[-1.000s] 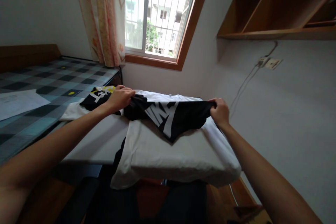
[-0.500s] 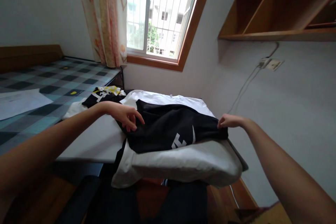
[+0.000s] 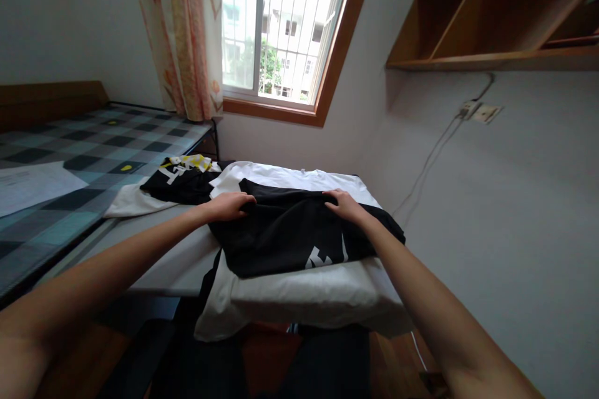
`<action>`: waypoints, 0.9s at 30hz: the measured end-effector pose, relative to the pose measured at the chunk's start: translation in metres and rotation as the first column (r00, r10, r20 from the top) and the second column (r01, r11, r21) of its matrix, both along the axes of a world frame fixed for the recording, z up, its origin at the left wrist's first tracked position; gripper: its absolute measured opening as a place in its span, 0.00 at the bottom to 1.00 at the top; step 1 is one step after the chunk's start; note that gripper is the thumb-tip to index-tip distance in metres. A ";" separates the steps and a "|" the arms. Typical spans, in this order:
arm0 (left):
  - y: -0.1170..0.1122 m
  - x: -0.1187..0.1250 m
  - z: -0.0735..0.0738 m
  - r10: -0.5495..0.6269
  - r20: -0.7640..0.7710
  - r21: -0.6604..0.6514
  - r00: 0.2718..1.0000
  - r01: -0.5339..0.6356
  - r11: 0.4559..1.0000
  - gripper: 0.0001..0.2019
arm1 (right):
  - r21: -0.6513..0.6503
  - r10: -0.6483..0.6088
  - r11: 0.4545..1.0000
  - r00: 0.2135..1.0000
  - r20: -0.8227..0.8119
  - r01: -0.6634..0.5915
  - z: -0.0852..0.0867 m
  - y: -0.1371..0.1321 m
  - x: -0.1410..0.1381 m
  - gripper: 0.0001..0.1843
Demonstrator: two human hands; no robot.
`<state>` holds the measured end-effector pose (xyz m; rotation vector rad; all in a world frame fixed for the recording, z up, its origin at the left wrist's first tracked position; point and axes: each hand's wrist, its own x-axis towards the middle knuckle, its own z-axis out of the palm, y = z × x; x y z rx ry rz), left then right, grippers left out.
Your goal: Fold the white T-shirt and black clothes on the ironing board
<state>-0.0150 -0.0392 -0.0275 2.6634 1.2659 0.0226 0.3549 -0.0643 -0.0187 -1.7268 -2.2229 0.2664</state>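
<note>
Both hands rest on a black shirt (image 3: 290,234) that lies on top of a white garment (image 3: 299,293), the pair stacked on a small table (image 3: 163,262) set against the wall. The black shirt sits roughly in the middle of the stack, with white lettering showing near its front edge, close to the viewer.

Left hand (image 3: 230,206) — palm down on the far left corner of the black shirt, fingers (image 3: 244,202) curled over the cloth edge and pressed together. It looks like a grip on the fold rather than a flat press, though the fingertips are partly hidden by the fabric.

Right hand (image 3: 343,204) — palm down on the far edge toward the right, fingers (image 3: 333,198) slightly spread and laid flat on the cloth. Whether the thumb pinches any fabric I cannot tell.

The two hands sit well apart along the same far edge, which keeps that edge straight and the cloth taut between them.

Around: a second black piece with yellow and white print (image 3: 185,176) lies just beside the left hand, at the table's far left. A bed with a checked cover (image 3: 93,149) stands to the left, a sheet of paper (image 3: 32,184) on it. Curtain (image 3: 180,31) and window (image 3: 281,25) behind; wooden shelf (image 3: 491,19) on the right wall.
</note>
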 end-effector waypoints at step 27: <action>-0.004 -0.155 0.028 0.232 0.182 -0.633 0.956 -0.067 0.772 0.17 | -0.421 -0.441 0.755 0.865 0.242 0.503 -0.002 -0.013 0.096 0.01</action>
